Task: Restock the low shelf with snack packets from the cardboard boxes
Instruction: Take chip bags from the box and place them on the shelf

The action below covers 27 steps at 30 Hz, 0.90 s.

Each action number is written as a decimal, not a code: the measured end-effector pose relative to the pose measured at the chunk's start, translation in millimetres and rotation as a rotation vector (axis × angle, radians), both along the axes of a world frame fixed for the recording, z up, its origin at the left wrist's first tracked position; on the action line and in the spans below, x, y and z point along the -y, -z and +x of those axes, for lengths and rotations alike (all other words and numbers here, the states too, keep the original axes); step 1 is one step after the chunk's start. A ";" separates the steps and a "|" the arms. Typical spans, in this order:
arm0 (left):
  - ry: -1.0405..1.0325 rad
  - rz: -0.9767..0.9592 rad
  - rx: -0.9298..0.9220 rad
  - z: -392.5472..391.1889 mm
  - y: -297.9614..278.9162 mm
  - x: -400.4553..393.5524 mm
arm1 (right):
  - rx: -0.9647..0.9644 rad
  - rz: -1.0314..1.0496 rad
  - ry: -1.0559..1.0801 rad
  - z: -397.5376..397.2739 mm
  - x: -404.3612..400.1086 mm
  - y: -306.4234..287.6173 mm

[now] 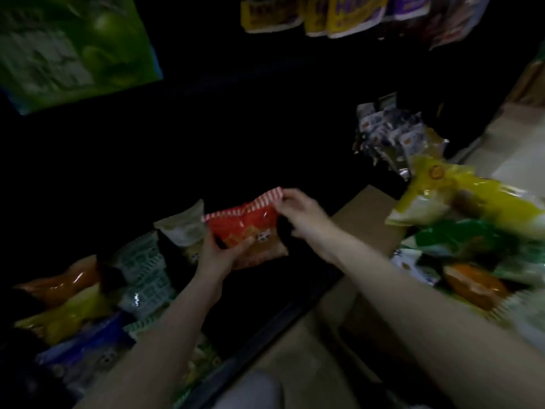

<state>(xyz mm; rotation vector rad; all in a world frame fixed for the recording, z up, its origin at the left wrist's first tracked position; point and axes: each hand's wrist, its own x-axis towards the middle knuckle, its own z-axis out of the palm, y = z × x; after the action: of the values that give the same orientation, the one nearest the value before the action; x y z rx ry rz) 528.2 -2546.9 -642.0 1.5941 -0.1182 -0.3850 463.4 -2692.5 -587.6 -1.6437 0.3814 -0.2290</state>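
A red snack packet (250,228) with a red-and-white striped top edge is held over the dark low shelf (265,290). My left hand (219,252) grips its lower left part. My right hand (298,209) pinches its striped top right corner. A pale packet (184,228) stands just left of it on the shelf. At the right, a cardboard box (368,214) holds yellow (460,196), green and orange packets piled together.
Orange, yellow and blue packets (67,305) lie at the lower left beside a white plastic basket (144,273). Yellow and purple bags (339,13) hang at the top. A green bag (67,45) sits upper left. Small packets (389,128) stand at the shelf's right.
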 end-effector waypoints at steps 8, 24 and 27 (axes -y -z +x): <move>-0.216 0.089 -0.159 74.0 87.9 -43.6 | -0.258 0.165 0.018 99.1 -71.8 113.0; -0.180 0.286 -0.073 71.5 46.2 -39.2 | -0.266 0.183 0.066 57.5 -24.2 62.0; -0.074 0.289 0.008 46.7 2.0 -8.6 | -0.217 0.156 0.073 16.8 24.2 20.9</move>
<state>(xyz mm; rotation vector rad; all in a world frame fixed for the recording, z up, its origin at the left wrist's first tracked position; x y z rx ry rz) 574.9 -2538.3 -644.0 1.8793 -0.0096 -0.3492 480.2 -2716.7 -608.5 -1.5056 0.6102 -0.0730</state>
